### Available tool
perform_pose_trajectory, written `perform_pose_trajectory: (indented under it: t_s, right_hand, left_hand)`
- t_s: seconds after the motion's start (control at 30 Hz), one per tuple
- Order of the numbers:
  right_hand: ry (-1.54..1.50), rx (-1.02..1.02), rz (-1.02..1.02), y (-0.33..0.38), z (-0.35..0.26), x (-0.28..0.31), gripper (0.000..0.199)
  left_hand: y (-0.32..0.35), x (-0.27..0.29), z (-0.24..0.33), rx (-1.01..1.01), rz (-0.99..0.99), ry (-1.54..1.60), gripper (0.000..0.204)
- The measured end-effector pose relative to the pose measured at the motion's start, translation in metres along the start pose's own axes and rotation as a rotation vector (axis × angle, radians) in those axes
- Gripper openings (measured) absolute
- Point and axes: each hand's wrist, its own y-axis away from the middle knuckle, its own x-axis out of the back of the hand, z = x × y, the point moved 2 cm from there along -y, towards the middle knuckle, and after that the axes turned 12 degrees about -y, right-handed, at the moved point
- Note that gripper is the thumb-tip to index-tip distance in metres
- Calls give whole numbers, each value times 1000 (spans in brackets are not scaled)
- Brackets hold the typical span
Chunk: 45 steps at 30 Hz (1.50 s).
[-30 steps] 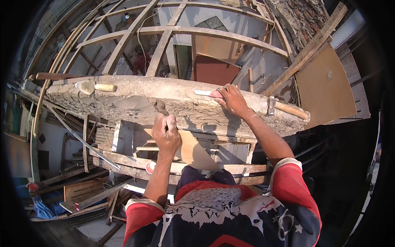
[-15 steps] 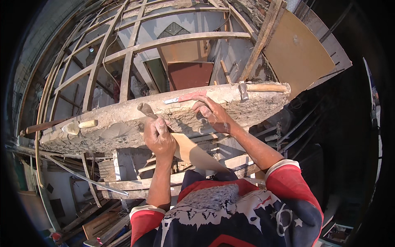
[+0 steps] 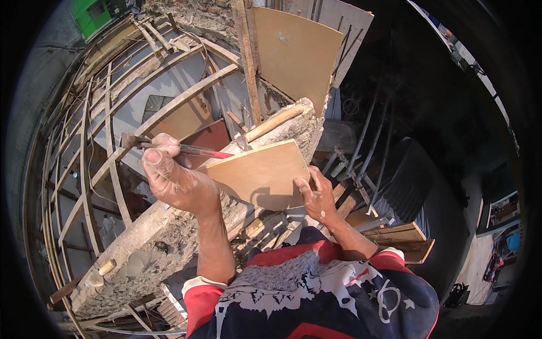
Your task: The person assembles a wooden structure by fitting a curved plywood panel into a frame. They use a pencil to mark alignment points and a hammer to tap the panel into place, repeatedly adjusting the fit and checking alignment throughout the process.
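Note:
My left hand is raised at the left, its fingers closed around a tool with a dark, blunt end. A red-handled knife with a grey blade stretches rightward from behind these fingers; whether they hold it too is unclear. My right hand grips the right edge of a thin tan wooden board, thumb on its face. The board's left end meets my left wrist area, where contact is hidden. Beyond the board, a wooden-handled hammer lies on the rough broken wall.
A lattice of wooden beams spans the drop at the left. Large tan panels lean at the back. Loose timber and a dark sheet lie lower right. A light-handled tool rests on the wall's left end.
The view has swung to the right. My right hand has left the red-handled knife's area and now grips the board, which is raised and turned face up. The knife lies at a different angle.

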Motion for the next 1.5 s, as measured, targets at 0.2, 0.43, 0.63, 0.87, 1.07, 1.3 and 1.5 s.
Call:
perform_pose_trajectory:
  t_s: [0.2, 0.43, 0.63, 0.87, 1.07, 1.3, 1.5]
  right_hand:
    - [-45, 141, 309, -93, 41, 141, 46]
    - [-69, 333, 461, -266, 137, 263, 44]
    - [-162, 364, 455, -370, 176, 276, 47]
    - [-234, 342, 439, -404, 207, 246, 63]
    - [-155, 388, 514, -413, 224, 236, 64]
    - [-3, 511, 668, -421, 218, 224, 58]
    - [125, 617, 707, -435, 240, 225, 58]
  left_hand:
    - [-35, -31, 17, -169, 382, 125, 41]
    - [42, -134, 29, -244, 153, 297, 37]
    - [127, -255, 9, -228, -217, 215, 37]
    - [171, -315, -61, -132, -409, -139, 30]
    - [183, -314, -106, 147, -571, -363, 30]
    - [195, -281, -125, 74, -669, -366, 36]
    - [212, -224, -133, 218, -740, -506, 25]
